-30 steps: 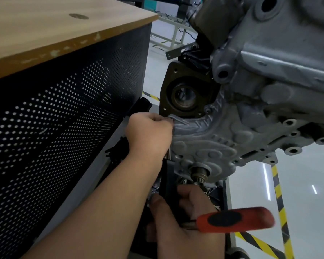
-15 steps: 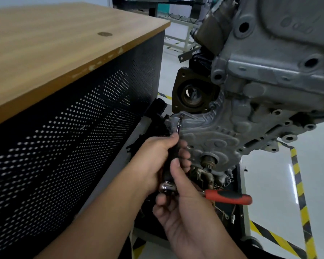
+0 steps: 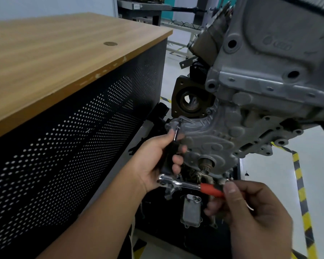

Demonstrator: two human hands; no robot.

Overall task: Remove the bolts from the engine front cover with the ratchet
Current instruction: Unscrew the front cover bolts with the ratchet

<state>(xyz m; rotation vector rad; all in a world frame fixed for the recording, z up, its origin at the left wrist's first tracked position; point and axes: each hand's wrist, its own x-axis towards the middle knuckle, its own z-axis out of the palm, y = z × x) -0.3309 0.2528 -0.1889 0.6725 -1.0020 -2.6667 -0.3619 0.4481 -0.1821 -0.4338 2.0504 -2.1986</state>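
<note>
The right hand (image 3: pixel 251 208) has slid out along the red-handled chrome ratchet (image 3: pixel 191 186), pinching its grip; the left hand (image 3: pixel 157 161) grips the black extension (image 3: pixel 173 148). A bolt (image 3: pixel 180 120) at the grey cast front cover's (image 3: pixel 209 143) upper-left corner remains seated.

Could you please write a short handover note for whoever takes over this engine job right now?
Left hand grips the black extension shaft of the chrome ratchet with the red handle.
Right hand pinches that red handle.
The shaft's tip sits on a bolt at the upper left corner of the grey cast aluminium front cover.
Done: tool seated.
Left: loosen this bolt, then any others; how many remain cannot be told.
</note>
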